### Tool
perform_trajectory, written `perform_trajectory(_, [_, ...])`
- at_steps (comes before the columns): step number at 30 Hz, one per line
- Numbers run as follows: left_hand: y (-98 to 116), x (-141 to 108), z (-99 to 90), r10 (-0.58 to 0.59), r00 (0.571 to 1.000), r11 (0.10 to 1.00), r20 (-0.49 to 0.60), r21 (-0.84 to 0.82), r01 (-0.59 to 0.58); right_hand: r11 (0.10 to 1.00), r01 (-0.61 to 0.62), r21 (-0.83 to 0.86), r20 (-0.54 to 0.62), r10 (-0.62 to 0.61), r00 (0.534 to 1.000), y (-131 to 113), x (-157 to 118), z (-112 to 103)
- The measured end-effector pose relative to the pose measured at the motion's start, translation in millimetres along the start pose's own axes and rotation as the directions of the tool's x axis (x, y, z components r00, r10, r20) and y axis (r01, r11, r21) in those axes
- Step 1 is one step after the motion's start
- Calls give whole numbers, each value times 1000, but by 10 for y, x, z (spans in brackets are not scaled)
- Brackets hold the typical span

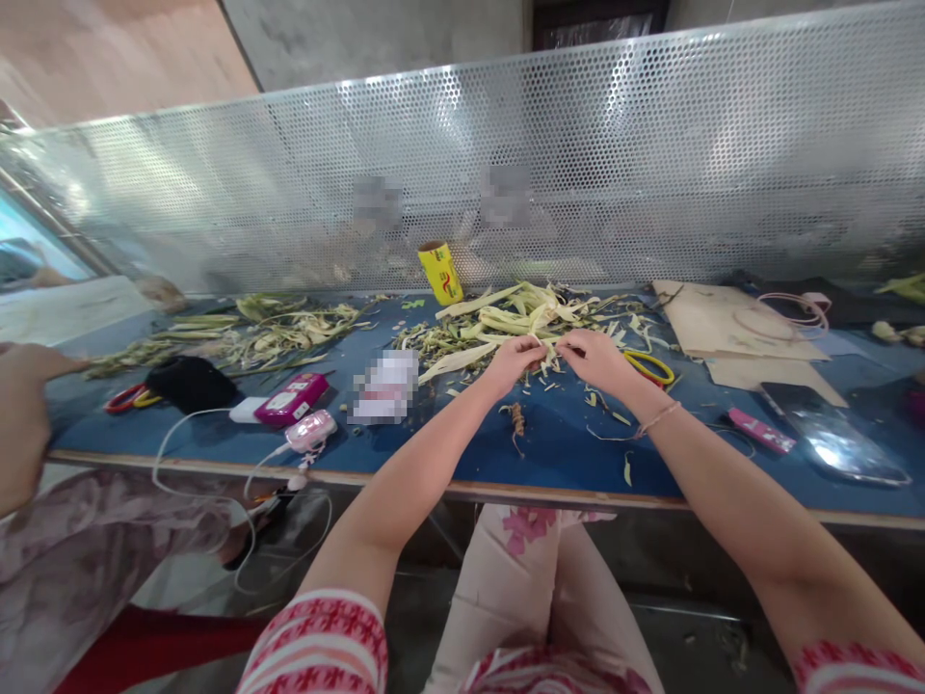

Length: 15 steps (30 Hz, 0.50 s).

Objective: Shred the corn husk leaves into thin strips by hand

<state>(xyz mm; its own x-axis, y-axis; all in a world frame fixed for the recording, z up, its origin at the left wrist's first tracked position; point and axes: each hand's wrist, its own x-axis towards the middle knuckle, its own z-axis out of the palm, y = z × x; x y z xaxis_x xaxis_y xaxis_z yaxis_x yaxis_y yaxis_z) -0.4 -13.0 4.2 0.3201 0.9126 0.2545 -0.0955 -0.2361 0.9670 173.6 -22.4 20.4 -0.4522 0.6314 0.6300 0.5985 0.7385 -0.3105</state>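
Note:
My left hand and my right hand meet over the blue tabletop, their fingers pinched close together. Between them is a pale green plant strip, gripped from both sides. Just behind the hands lies a loose pile of pale stalks and leaves. Small clippings are scattered in front of the fingers. A brown twisted plant piece rests nearer the front edge. Yellow-handled scissors lie beside my right hand, partly hidden by it.
A yellow can stands behind the pile against a perforated metal panel. To the right are brown paper and a phone. Leftward lie a pink device, a white cable and more stalks. Another person's arm reaches in at far left.

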Motion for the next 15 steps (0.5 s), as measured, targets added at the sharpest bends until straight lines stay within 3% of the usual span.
perform_trajectory(7, [17, -13, -48, 83, 996, 983, 6, 165, -83, 997, -71, 4, 40, 71, 997, -19, 9, -9])
perform_trajectory(15, [99, -74, -35, 199, 979, 891, 41, 408, -198, 1000, -4, -27, 85, 6, 996, -1, -8, -15])
